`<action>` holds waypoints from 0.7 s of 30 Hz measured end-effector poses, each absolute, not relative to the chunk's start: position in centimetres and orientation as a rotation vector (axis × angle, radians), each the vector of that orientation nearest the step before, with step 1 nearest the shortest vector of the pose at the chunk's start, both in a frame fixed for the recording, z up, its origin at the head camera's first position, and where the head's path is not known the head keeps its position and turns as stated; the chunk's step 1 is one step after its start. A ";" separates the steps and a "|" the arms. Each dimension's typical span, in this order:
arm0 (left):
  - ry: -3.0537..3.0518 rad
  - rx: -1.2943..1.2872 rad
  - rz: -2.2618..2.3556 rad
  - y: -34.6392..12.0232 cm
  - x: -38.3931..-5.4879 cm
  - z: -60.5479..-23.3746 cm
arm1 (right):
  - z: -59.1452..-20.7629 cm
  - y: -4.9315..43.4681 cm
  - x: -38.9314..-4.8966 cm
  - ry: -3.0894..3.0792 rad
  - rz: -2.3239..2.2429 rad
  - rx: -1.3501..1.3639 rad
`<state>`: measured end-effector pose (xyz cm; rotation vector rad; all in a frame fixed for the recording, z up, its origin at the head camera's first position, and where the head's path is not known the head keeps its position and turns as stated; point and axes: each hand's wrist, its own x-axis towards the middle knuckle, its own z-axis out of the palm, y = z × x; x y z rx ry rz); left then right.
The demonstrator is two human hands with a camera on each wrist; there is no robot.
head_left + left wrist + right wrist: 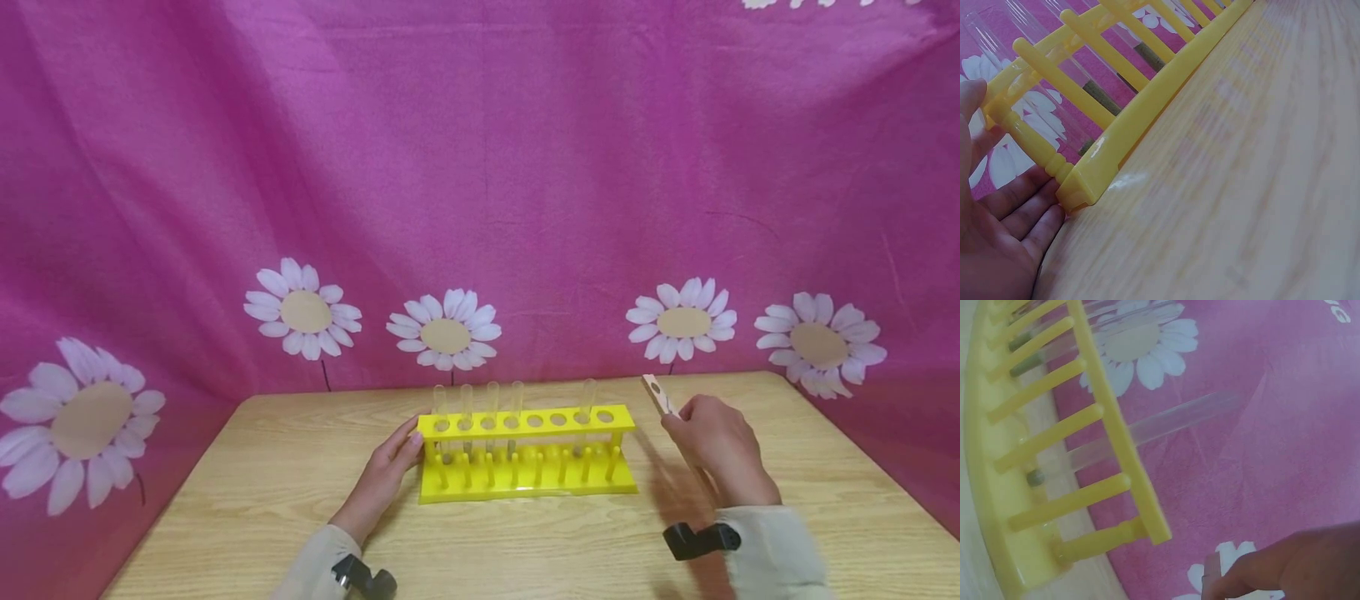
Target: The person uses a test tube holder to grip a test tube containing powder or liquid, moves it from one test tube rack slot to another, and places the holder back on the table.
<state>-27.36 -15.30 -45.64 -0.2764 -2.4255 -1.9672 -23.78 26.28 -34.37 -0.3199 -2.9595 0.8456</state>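
A yellow test tube rack (pixel 525 494) stands upright on the table. My left hand (pixel 378 479) holds its left end; in the left wrist view the thumb is at the top bar and the other fingers (pixel 1044 228) lie against the end of the base. Four holes at the left carry clear test tubes (pixel 492 400) with dark greenish matter at the bottom. A lone test tube (pixel 1166 422) stands near the rack's right end, a little dark matter in it too. Right of the rack, my right hand (pixel 716 442) grips a wooden test tube holder (pixel 666 404), its tip pointing up and away.
The light wood table (pixel 285 467) extends around the rack on every side. Behind it hangs a magenta cloth (pixel 525 208) printed with white daisies. Thin upright pegs (pixel 538 469) line the front of the rack's base.
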 end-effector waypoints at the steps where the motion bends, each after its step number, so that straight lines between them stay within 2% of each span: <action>1: -2.426 -0.273 -1.967 -15.3 -27.4 -45.6 | -34.5 26.3 -23.8 -2.977 0.833 -0.316; 21: -2.426 -0.291 -1.974 -15.4 -27.6 -45.8 | -36.5 27.1 -24.7 -3.151 0.787 -0.243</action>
